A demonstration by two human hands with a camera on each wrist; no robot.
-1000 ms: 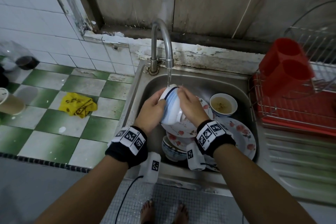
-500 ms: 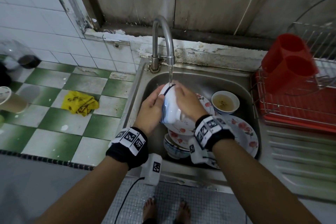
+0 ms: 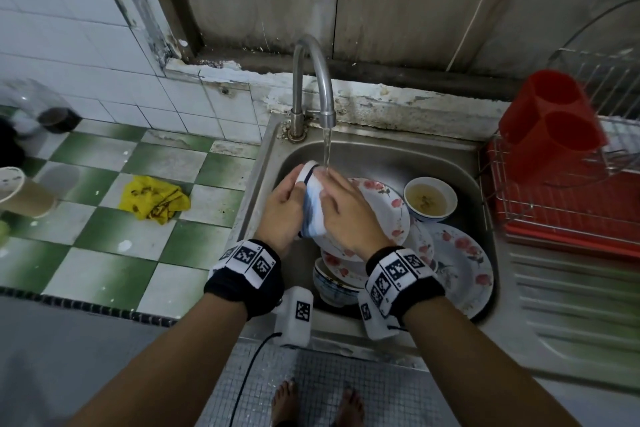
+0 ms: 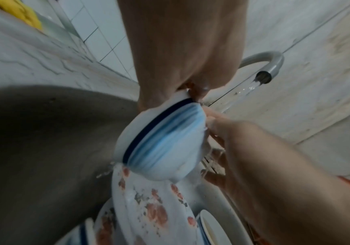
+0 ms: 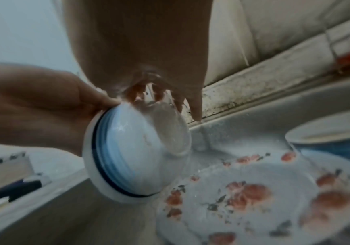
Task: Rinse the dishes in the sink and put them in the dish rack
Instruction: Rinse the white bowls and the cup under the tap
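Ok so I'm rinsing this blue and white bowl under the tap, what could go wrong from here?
1. The bowl is wet and held on its side between the left hand and right hand; it could slip onto the floral plates stacked just below and chip.
2. The small bowl beside them holds murky liquid; a bump might spill it over the dishes.
3. The stream hits the fingers and bowl, so it may splash beyond the sink.

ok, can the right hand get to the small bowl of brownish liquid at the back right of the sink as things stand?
Probably yes, once freed. The right hand is rubbing the blue-striped bowl that the left hand holds under the tap. The small bowl sits uncovered just right of it, nothing above its rim.
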